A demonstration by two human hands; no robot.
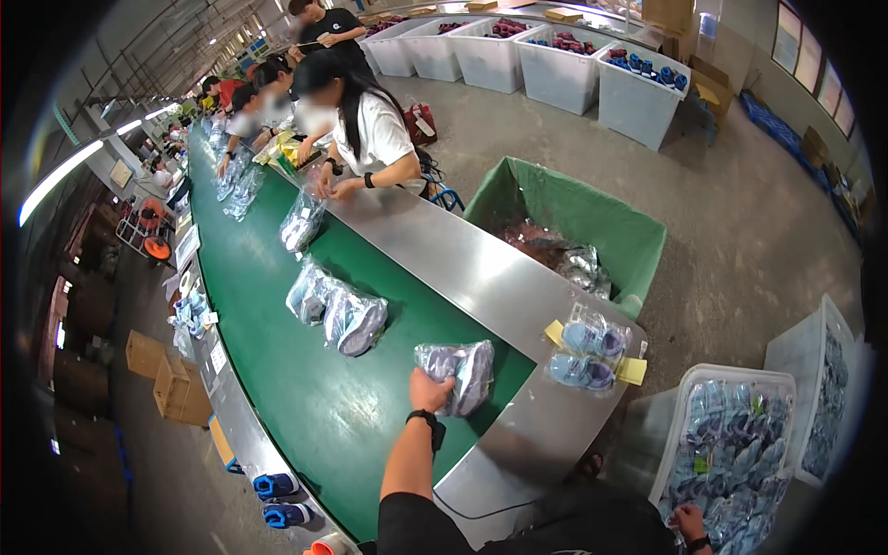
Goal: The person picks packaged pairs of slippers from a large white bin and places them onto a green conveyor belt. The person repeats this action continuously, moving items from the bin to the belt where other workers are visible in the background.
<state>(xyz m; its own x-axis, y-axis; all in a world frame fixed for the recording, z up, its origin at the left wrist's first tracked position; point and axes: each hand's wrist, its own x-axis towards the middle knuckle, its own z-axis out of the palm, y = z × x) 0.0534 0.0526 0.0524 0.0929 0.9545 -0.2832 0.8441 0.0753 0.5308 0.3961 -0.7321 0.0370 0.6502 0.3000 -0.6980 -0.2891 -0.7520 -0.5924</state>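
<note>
Evidently, a clear bag of pale shoes (458,373) is gripped at its near end by the left hand (430,390) — fingers closed around the plastic — and is held just over the near end of the green belt (277,370), beside the steel tabletop (481,268). The bag's long axis runs roughly left to right, its free end pointing right, towards the steel edge. The right hand (689,524) is lowered into a white crate (689,384) of bagged shoes; whether anything is grasped cannot be told.
</note>
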